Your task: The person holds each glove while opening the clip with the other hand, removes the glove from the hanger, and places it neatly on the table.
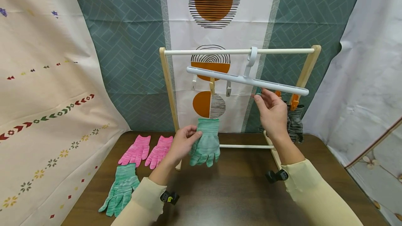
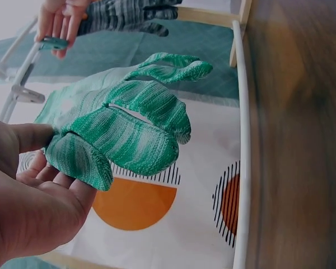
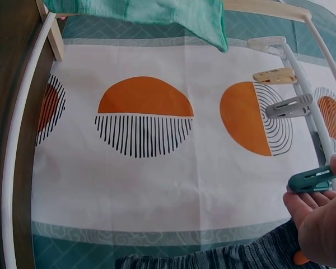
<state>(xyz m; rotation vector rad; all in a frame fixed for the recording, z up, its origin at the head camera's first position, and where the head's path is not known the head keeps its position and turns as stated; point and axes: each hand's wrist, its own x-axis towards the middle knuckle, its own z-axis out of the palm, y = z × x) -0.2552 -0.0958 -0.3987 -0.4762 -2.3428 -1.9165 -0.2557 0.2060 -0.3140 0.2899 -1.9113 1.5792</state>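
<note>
My left hand (image 1: 184, 143) pinches a green striped knit glove (image 1: 208, 141) near its cuff between thumb and fingers. The glove hangs fingers-down in front of the drying rack. Up at the hanger, my right hand (image 1: 274, 114) grips a dark green clip (image 3: 311, 180) between thumb and fingertips. That clip sits under the light grey hanger bar (image 1: 220, 75), which tilts down to the right and hooks over the rack's top rail. Dark grey knit gloves (image 1: 295, 123) hang from orange clips (image 1: 294, 102) at its right end. The green glove is apart from the green clip.
Two pink gloves (image 1: 136, 151) and another green glove (image 1: 122, 187) lie on the left of the brown table (image 1: 226, 191). A white clip (image 1: 194, 82), a wooden clip (image 1: 212, 86) and a grey clip (image 1: 228, 88) hang along the bar. The wooden rack post (image 1: 169, 90) stands behind the left hand.
</note>
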